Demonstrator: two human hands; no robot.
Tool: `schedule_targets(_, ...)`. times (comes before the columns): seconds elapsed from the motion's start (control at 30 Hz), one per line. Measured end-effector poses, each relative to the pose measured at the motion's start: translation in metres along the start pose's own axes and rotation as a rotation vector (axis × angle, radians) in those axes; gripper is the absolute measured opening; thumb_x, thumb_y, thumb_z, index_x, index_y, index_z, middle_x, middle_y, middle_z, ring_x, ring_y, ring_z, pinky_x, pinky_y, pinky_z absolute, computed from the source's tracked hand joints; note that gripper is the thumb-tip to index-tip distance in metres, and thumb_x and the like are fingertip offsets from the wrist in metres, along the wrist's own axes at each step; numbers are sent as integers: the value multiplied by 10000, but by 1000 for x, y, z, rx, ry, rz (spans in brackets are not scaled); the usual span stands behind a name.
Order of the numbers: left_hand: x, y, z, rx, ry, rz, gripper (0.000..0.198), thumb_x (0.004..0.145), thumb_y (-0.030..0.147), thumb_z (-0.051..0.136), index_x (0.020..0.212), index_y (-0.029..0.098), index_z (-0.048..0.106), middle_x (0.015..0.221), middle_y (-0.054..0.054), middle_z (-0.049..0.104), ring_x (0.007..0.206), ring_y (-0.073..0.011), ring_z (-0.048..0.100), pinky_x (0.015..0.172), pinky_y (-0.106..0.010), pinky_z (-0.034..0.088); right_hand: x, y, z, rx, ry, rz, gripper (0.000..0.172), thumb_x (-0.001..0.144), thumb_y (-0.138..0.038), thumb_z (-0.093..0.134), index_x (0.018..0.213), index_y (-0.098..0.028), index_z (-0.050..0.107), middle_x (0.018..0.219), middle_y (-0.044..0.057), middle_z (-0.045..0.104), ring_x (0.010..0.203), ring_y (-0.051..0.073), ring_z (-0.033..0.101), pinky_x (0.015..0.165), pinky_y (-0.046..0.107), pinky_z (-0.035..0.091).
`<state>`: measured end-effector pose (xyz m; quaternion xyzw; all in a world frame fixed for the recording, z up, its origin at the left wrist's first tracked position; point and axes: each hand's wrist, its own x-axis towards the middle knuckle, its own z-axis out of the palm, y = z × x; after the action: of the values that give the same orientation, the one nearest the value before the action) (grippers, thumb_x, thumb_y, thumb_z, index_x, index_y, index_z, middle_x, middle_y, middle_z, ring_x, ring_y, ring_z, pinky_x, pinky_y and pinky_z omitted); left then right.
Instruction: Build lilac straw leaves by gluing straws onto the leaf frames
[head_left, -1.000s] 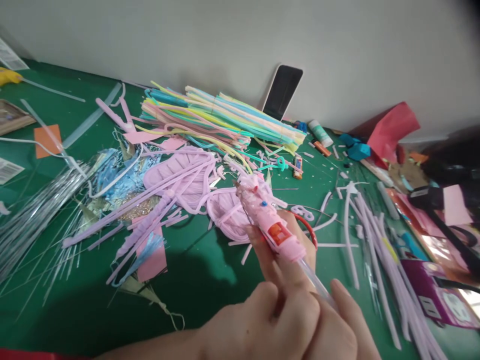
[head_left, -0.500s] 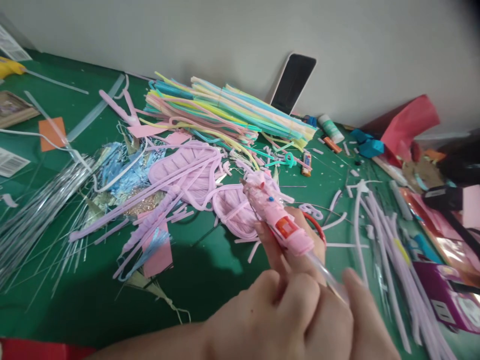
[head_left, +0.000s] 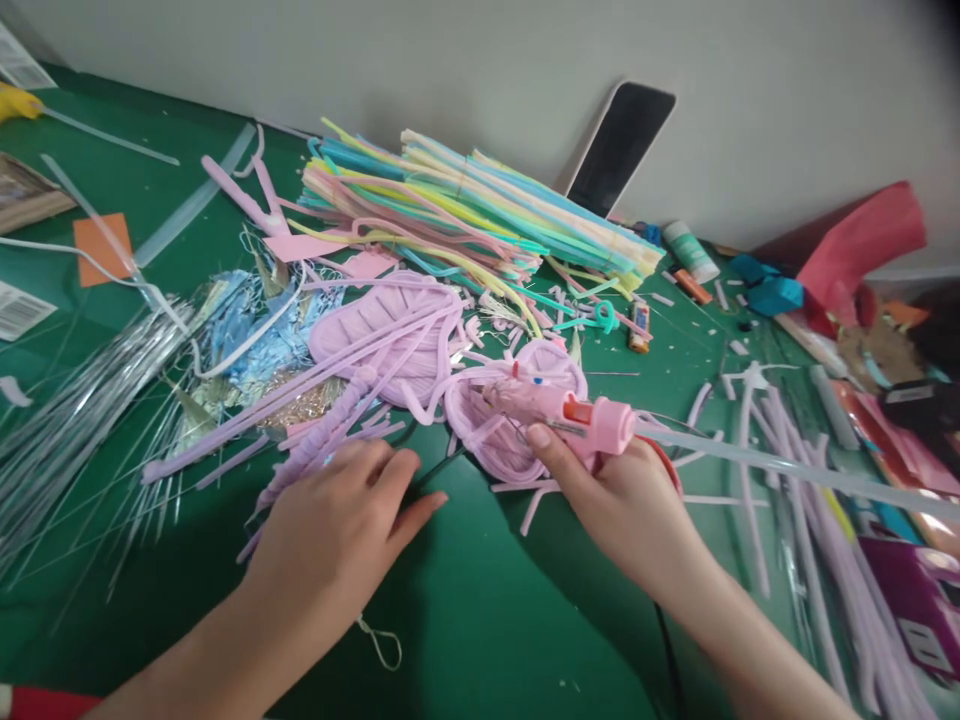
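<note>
My right hand (head_left: pixel 630 490) grips a pink hot glue gun (head_left: pixel 592 422), its nozzle pointing left over a lilac pipe-cleaner shape (head_left: pixel 491 440). A long clear glue stick (head_left: pixel 795 467) juts out of the gun's back. My left hand (head_left: pixel 337 510) hovers low over the table, thumb apart from the loosely bent fingers, with nothing visible in it. Just beyond those fingers lies a wrapped lilac stem (head_left: pixel 319 430), partly covered by the hand. Behind it rests a larger lilac pipe-cleaner piece (head_left: pixel 390 335). A red loop (head_left: pixel 664 462) shows behind my right hand, mostly hidden.
Bundled pastel pipe cleaners (head_left: pixel 480 210) lie along the wall, near a leaning phone (head_left: pixel 622 150). Silver strands (head_left: pixel 97 430) and blue shredded material (head_left: pixel 259 335) spread at left. Loose lilac pipe cleaners (head_left: pixel 817 540) and a purple box (head_left: pixel 911 600) are at right.
My left hand has come away from the glue stick at the gun's back and moved left. The glue gun has swung from pointing away to pointing left. The view has shifted slightly.
</note>
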<state>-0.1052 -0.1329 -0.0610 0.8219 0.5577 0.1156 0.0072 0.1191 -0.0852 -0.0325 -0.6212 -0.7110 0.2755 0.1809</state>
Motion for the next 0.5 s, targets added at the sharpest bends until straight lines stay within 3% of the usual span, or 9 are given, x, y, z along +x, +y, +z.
schedule_targets(0.13, 3, 6, 6, -107, -47, -18, 98, 899, 204, 552, 817, 183, 600, 704, -30, 643, 631, -215, 642, 433, -277, 364, 4, -2, 3, -34, -15, 1, 506, 904, -565, 450, 567, -201, 547, 424, -39, 363, 430, 110, 335, 428, 247, 267)
schedule_targets(0.3, 5, 4, 7, -205, -65, -47, 104, 909, 198, 535, 819, 193, 587, 721, -23, 645, 663, -218, 645, 456, -277, 374, 9, -4, 6, -76, -11, -22, 507, 892, -581, 459, 551, -208, 503, 487, -16, 476, 449, 113, 385, 443, 248, 293)
schedule_targets(0.5, 3, 2, 8, -280, -52, -59, 112, 925, 214, 521, 831, 195, 578, 740, -16, 641, 683, -204, 636, 491, -281, 393, 9, -4, 11, -90, 0, -4, 560, 883, -600, 438, 484, -227, 314, 419, -38, 337, 414, 98, 307, 424, 253, 259)
